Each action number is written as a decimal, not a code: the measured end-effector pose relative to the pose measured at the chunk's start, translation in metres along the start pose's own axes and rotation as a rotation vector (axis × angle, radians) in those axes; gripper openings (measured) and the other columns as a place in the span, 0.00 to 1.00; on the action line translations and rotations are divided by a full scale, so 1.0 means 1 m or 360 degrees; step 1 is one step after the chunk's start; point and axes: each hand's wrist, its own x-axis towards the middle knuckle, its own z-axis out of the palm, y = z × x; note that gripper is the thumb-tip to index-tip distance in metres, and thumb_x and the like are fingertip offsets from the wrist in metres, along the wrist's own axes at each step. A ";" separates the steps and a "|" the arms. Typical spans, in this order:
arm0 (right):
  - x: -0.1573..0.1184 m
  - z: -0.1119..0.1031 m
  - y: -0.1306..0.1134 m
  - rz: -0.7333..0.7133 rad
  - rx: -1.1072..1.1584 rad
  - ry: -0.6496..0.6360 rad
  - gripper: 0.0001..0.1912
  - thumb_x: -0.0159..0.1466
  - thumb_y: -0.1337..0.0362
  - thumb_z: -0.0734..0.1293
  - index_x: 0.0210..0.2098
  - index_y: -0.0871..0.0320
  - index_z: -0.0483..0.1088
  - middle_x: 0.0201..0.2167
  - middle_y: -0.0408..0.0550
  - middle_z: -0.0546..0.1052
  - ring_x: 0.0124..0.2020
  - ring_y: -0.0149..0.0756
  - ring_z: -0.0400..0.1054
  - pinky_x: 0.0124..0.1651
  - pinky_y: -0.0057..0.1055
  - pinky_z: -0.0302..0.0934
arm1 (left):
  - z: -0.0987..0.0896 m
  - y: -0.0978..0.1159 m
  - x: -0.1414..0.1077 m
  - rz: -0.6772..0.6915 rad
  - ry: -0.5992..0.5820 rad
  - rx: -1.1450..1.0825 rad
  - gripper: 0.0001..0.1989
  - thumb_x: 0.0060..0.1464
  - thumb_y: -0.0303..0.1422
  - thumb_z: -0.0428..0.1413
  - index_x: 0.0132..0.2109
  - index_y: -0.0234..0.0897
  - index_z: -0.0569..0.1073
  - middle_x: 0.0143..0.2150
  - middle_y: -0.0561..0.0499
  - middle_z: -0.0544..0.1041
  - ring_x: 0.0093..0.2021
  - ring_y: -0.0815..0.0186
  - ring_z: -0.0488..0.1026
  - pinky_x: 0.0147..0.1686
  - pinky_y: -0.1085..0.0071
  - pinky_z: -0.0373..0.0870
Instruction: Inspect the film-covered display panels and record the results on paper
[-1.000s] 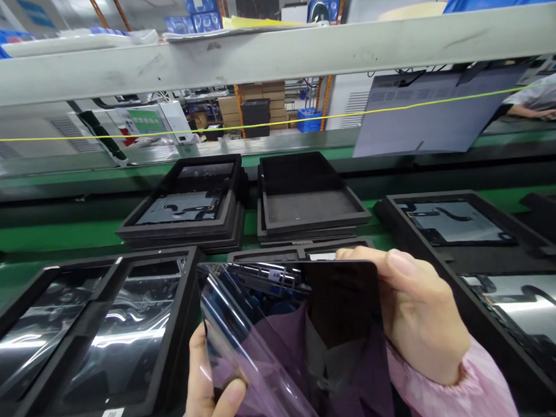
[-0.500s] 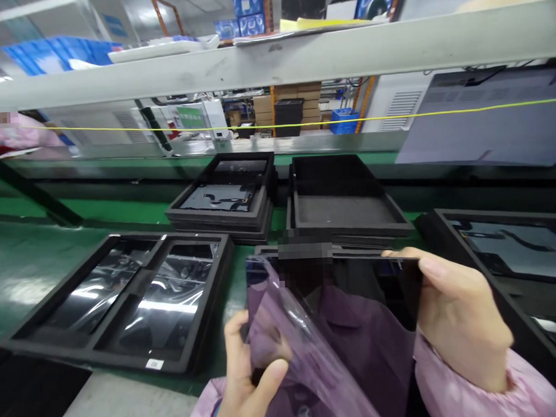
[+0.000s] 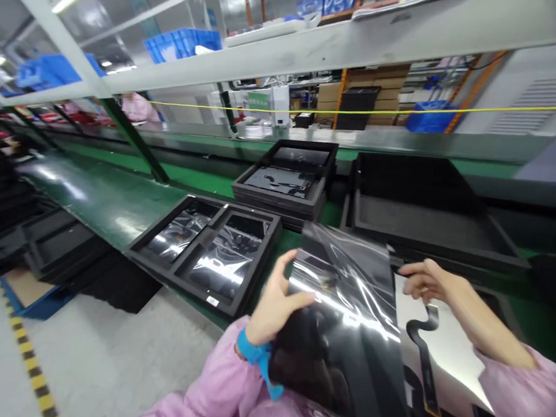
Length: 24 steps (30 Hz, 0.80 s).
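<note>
My left hand [image 3: 278,299], with a blue band at the wrist, grips the left edge of a glossy black screen panel [image 3: 343,328] covered by wrinkled clear film. My right hand [image 3: 431,280] is at the right, its fingers curled over a silvery panel [image 3: 450,348] with a dark ribbon cable; whether it grips anything I cannot make out. The silvery panel lies beside the glossy panel's right edge. Left of my hands, a black foam tray [image 3: 275,258] holds two glossy screens under film.
Stacked foam trays [image 3: 301,210] with panels stand behind, beside a deep black tray [image 3: 426,220]. More black trays [image 3: 62,242] are at the left. A metal shelf beam [image 3: 299,57] crosses above. People in pink are far left.
The view has swung left. The glossy panel now lies tilted lower, with film over it. My right hand has left its edge, and a silvery panel shows beneath that hand.
</note>
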 end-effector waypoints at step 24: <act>0.033 0.017 0.098 -0.0435 -0.1958 0.0095 0.18 0.63 0.53 0.62 0.47 0.56 0.71 0.44 0.54 0.70 0.47 0.51 0.62 0.46 0.47 0.59 | -0.122 -0.015 0.056 0.0090 0.0468 0.2621 0.25 0.61 0.21 0.52 0.63 0.34 0.58 0.63 0.37 0.58 0.63 0.45 0.54 0.58 0.39 0.54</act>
